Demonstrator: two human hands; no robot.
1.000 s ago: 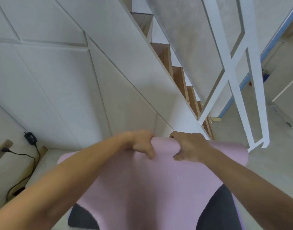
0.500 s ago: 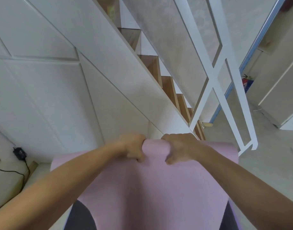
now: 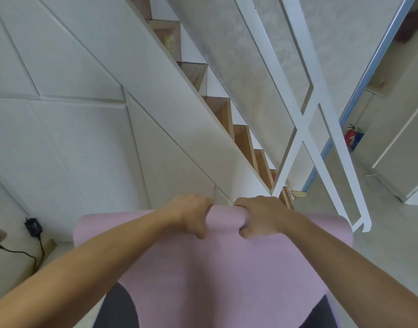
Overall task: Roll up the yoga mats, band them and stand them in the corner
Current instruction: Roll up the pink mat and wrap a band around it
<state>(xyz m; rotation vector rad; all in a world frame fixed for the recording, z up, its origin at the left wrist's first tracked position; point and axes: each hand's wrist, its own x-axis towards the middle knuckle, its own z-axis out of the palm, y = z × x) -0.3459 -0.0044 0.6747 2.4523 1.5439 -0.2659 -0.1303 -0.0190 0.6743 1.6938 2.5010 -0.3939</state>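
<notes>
**Both hands grip the far edge of one pink mat**

A single pink yoga mat [image 3: 217,268] lies spread below the camera, running from the person's lap out toward the foot of a staircase. Its far edge is curled over into the start of a roll, and that edge is where both hands hold it.

The left hand [image 3: 191,215] sits left of centre on the rolled edge, knuckles up, fingers curled over the far side and thumb tucked down on the near side, gripping the mat. The right hand [image 3: 260,216] mirrors it just beside, with a short stretch of mat showing between the two; its fingers also wrap the edge and its thumb presses in from below. Both forearms reach forward from the lower corners, bare and nearly straight, converging toward the mat's middle.

Two dark-clad knees [image 3: 118,306] show beneath the mat's near end.

Beyond the mat rise wooden stairs [image 3: 243,140] with a white panelled side wall [image 3: 73,129] to the left and a white railing [image 3: 305,129] to the right. On the floor at left lies one black charger [image 3: 32,227] with its cable. A red fire extinguisher [image 3: 351,138] stands far off at right, near pale cabinets [image 3: 399,129].
</notes>
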